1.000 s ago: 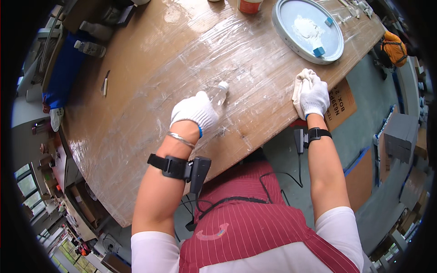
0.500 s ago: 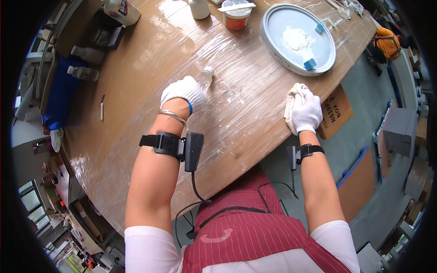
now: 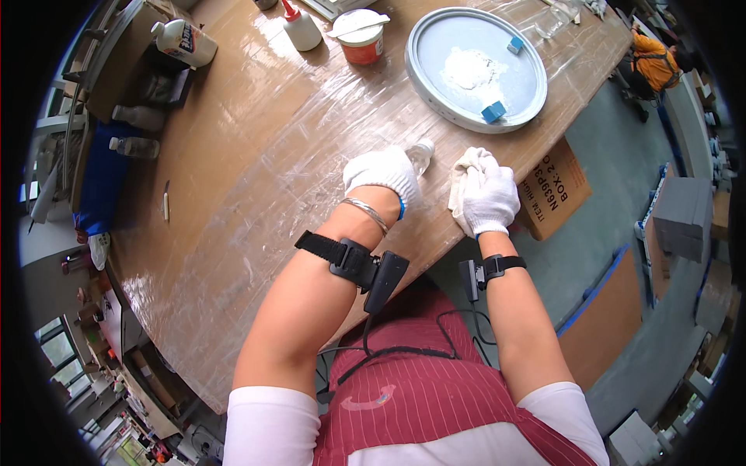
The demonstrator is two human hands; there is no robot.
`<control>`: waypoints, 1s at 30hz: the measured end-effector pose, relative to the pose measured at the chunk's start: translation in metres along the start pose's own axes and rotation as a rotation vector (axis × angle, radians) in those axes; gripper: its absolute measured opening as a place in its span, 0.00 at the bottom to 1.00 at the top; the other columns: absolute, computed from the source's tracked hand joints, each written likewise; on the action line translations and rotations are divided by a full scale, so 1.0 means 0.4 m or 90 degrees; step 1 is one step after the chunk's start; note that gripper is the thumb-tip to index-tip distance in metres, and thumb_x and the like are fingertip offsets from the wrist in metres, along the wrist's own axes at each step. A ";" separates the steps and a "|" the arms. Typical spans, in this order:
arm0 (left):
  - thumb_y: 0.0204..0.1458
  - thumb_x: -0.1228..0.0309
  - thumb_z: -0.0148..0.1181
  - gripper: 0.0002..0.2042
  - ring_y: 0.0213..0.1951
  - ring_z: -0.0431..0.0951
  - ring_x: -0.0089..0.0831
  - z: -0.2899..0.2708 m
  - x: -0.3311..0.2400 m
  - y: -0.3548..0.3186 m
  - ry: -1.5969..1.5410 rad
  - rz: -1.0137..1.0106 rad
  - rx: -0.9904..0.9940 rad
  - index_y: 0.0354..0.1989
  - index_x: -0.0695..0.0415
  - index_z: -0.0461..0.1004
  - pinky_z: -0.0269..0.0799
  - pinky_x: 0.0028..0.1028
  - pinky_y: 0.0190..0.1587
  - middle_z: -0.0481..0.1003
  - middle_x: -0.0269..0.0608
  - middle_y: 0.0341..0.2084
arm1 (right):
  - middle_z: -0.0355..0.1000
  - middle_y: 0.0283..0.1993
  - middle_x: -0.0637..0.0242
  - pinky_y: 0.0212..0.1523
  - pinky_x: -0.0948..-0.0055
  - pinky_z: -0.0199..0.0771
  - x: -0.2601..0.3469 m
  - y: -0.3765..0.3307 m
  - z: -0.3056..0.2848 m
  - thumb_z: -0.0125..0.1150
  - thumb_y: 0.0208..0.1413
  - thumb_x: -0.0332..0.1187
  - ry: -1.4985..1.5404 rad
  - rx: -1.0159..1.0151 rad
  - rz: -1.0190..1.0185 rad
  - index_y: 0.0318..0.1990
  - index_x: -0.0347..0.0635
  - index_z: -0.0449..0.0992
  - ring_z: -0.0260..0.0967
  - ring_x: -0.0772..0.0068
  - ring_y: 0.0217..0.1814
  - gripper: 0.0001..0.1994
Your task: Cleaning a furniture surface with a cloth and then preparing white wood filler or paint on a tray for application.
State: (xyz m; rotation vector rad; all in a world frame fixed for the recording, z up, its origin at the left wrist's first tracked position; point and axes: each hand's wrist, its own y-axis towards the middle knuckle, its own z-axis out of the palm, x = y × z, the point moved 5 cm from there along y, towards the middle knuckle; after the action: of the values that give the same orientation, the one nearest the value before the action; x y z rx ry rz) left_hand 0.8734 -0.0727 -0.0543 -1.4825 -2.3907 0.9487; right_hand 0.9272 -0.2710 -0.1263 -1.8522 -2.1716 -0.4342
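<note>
My left hand [image 3: 382, 175], in a white knit glove, is closed around a small clear plastic bottle [image 3: 420, 155]. The bottle's neck and cap end point up and right beyond my fingers; the rest is hidden by the glove. Close beside it on the right, my gloved right hand [image 3: 494, 200] grips a bunched off-white cloth [image 3: 468, 180] near the table edge. Bottle and cloth are a short gap apart. Farther off lies a round grey lid [image 3: 420, 92] with white powder [image 3: 472, 70] and two blue blocks [image 3: 493, 112] on it.
A plastic-covered wooden table [image 3: 256, 179] spreads before me. On it stand a red-and-white tub [image 3: 363, 48], a white squeeze bottle [image 3: 301, 33], and a thin knife-like tool [image 3: 165, 203]. Below the right edge is a cardboard box [image 3: 556, 190]. A person in orange [image 3: 655, 60] is at far right.
My left hand has carried the bottle rightward, close to the cloth in my right hand. The view has shifted, so the lid and tub appear farther left.
</note>
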 end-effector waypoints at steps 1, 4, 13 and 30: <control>0.63 0.52 0.50 0.23 0.48 0.83 0.52 -0.004 -0.006 -0.006 0.001 -0.009 -0.033 0.49 0.58 0.82 0.77 0.42 0.52 0.83 0.57 0.43 | 0.74 0.42 0.54 0.47 0.54 0.77 -0.005 0.003 -0.001 0.63 0.60 0.47 0.002 0.004 -0.002 0.55 0.58 0.80 0.77 0.48 0.45 0.17; 0.61 0.55 0.55 0.20 0.46 0.84 0.51 0.007 -0.022 -0.034 -0.004 -0.009 -0.017 0.50 0.56 0.82 0.79 0.42 0.49 0.83 0.54 0.42 | 0.74 0.41 0.54 0.46 0.54 0.78 -0.013 0.017 -0.003 0.63 0.60 0.46 0.009 0.010 -0.039 0.54 0.57 0.80 0.77 0.48 0.44 0.16; 0.50 0.69 0.60 0.14 0.40 0.84 0.57 0.127 -0.047 -0.229 -0.009 0.060 0.046 0.43 0.63 0.74 0.79 0.47 0.43 0.82 0.61 0.35 | 0.75 0.41 0.52 0.46 0.52 0.79 -0.041 0.065 -0.001 0.62 0.58 0.49 0.036 0.106 -0.158 0.51 0.56 0.80 0.78 0.47 0.45 0.17; 0.55 0.64 0.57 0.16 0.42 0.83 0.58 0.133 0.232 -0.263 0.055 -0.067 0.010 0.47 0.63 0.74 0.78 0.46 0.47 0.82 0.62 0.36 | 0.76 0.49 0.49 0.53 0.51 0.77 0.001 0.046 -0.022 0.55 0.63 0.52 -0.041 0.145 -0.045 0.55 0.55 0.79 0.77 0.44 0.52 0.20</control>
State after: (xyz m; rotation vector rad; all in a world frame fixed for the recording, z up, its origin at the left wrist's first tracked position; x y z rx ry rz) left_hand 0.7256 -0.0479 -0.0497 -1.3485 -2.3692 0.8595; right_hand 0.9451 -0.2713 -0.1170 -1.6930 -2.2285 -0.1360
